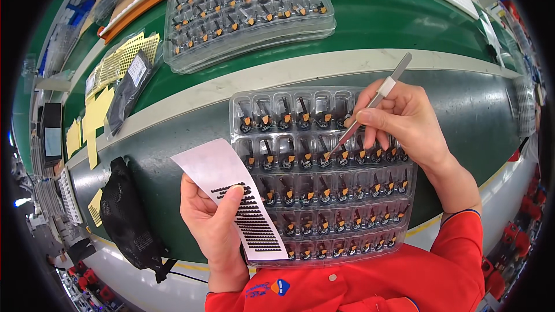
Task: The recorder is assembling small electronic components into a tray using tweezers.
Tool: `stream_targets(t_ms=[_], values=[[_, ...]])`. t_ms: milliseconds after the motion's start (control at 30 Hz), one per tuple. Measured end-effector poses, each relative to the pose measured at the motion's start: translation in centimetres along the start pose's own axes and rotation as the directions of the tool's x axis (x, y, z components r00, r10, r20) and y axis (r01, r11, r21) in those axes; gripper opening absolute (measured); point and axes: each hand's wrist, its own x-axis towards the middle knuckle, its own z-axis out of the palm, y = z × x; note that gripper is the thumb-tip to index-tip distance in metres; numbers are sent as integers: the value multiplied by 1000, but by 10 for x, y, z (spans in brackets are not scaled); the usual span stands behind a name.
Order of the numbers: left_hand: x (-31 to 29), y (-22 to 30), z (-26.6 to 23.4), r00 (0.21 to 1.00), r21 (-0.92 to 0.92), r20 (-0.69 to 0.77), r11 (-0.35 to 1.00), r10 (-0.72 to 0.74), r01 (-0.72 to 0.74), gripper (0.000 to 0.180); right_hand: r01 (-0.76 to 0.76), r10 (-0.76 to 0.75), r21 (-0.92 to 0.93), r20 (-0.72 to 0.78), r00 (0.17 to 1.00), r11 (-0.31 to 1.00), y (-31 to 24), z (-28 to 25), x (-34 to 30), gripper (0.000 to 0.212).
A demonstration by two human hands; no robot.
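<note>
- While the left hand (211, 212) grips a white backing sheet (209, 164), thumb on its face and fingers behind, the sheet slants over the left side of a clear blister tray (272, 133).
- Rows of small black pieces (258, 230) (adhesive ones, probably) line the lower part of the sheet.
- It should handle as light and limp, bending readily; the plain upper end or a side margin is the best hold, clear of the pieces.
- The right hand (399, 117) grasps metal tweezers (376, 100) like a pen, with the tip down at a second-row pocket; whether the tip pinches anything, I cannot tell.
- Slim and stiff, they likely weigh little; their mid-shank suits the fingers.
- Black parts with orange tabs (285, 118) fill the tray's pockets; they look small, perhaps fragile at the narrow stems, so the rounded body seems the safer grip.
- The tray, thin-walled and probably flexible, is best taken by opposite rims.
</note>
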Motion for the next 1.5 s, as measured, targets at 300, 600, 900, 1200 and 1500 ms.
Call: stream_targets(t_ms=[300,600,900,1200,1500], values=[[0,1,-1,1000,-17,18,1000,-5,5,41,85,-85,21,-14,996,996,3,1,-3,9],[1,1,0,999,-34,35,999,-8,9,39,136,-137,-42,-20,990,990,3,3,-7,8],[1,2,-3,998,-46,58,999,-19,21,38,179,-181,-78,-28,983,981,5,7,-8,9],[0,1,-2,998,-63,59,998,5,-1,39,179,-181,-72,-24,983,981,6,6,-8,9],[0,2,-2,998,-52,57,999,19,-16,39,150,-150,-52,5,989,987,4,5,-9,11]])
